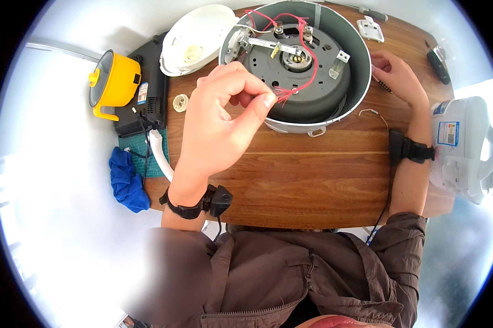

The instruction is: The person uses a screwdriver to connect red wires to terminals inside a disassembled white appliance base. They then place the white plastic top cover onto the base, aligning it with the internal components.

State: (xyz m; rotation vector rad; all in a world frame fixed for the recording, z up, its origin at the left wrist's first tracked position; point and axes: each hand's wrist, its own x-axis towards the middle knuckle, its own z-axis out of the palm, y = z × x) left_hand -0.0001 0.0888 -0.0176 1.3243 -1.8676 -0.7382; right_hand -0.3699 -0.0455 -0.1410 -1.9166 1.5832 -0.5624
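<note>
My left hand (224, 112) is raised over the near left part of an opened round grey appliance body (355, 93). Its thumb and forefinger pinch the loose ends of red wires (282, 94). A red wire loops from there over the dark metal base (317, 101) to the terminals at the far side. A silver metal strip (271, 44) crosses the base. Against the body's right side, my right hand (400, 79) rests on the table with curled fingers. From under them a thin dark patterned rod (385, 87) sticks out; its other end is hidden.
A white lid-like shell (202, 35) lies at the back left. Nearby are a yellow pot (120, 79) on a black case (153, 104), a cream round part (180, 103) and a blue cloth (126, 180). A white container (459, 147) stands right, below a black-handled tool (437, 64).
</note>
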